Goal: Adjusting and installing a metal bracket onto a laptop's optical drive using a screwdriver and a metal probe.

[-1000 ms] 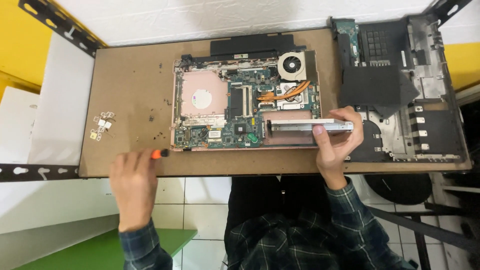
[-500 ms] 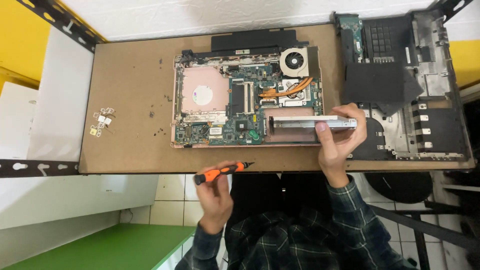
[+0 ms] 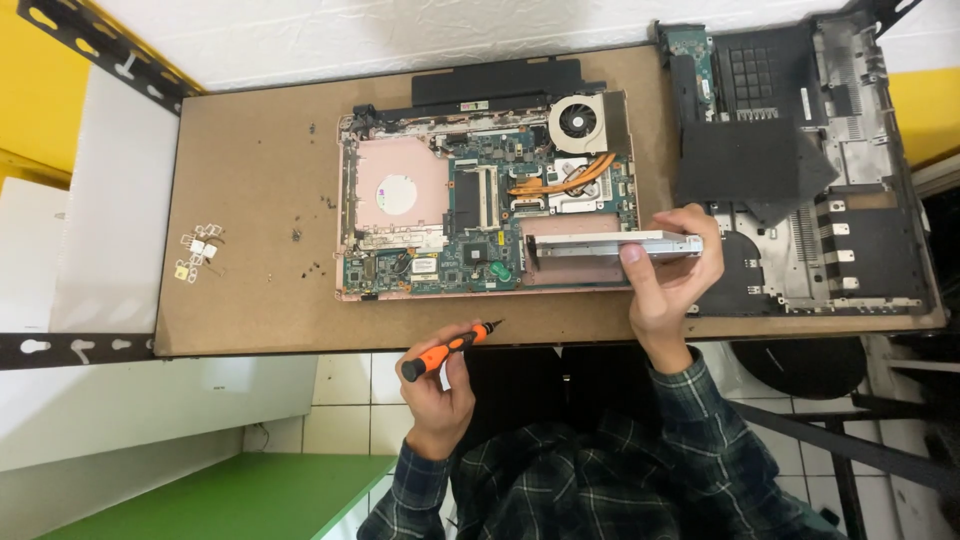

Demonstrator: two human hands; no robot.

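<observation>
An opened laptop base (image 3: 480, 215) lies on the brown table (image 3: 250, 200), its green circuit board, copper heat pipe and round fan (image 3: 577, 122) exposed. My right hand (image 3: 665, 275) grips a flat silver drive (image 3: 610, 244) at its right end; the drive is tilted on edge over the laptop's lower right bay. My left hand (image 3: 435, 385) is off the table's front edge and holds an orange-handled screwdriver (image 3: 450, 348), tip pointing up-right toward the board.
A black laptop cover (image 3: 800, 170) lies inside-up at the right of the table. A long black battery (image 3: 495, 82) sits behind the base. Small white clips (image 3: 197, 252) and several loose screws (image 3: 310, 230) lie left of the laptop. Metal shelf rails flank the table.
My left hand lifted the screwdriver off the table's front left and drew it back toward my body, then a little to the right. My right hand kept hold of the drive.
</observation>
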